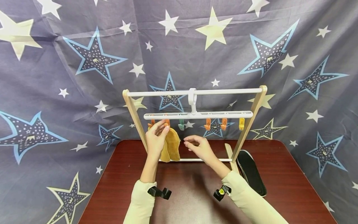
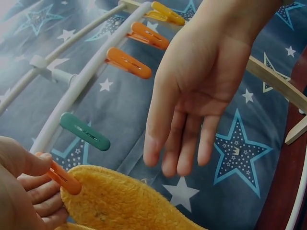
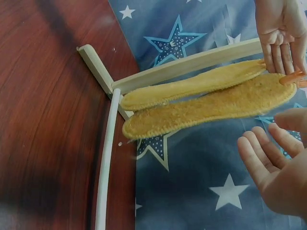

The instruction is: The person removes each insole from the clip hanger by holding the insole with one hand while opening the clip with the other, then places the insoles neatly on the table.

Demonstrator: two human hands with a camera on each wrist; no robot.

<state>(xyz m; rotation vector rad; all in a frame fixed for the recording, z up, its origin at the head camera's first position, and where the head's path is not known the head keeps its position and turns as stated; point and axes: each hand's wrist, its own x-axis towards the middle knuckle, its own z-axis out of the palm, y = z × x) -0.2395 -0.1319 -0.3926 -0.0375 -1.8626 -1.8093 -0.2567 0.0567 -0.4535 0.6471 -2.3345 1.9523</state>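
Observation:
Two fuzzy yellow insoles [image 1: 174, 144] hang side by side at the left of a white clip hanger [image 1: 221, 115]. An orange clip [image 2: 67, 181] bites the top of the nearer insole. My left hand [image 1: 155, 141] is up at this clip, its thumb touching or very close to the clip's upper end and its fingers loosely extended behind. To the right of the insoles, my right hand [image 1: 199, 148] is in the air with relaxed fingers, holding nothing. In the right wrist view both insoles [image 3: 206, 103] show at full length, apart from the right hand [image 3: 280, 172].
The hanger hooks over the top bar of a wood-and-white rack [image 1: 223, 91]. A green clip [image 1: 181, 124], two orange clips and a yellow clip [image 1: 241, 123] hang further right. A black shoe [image 1: 251, 174] lies by the rack's right foot on the red-brown table [image 1: 285, 186]. Behind hangs a star-patterned cloth.

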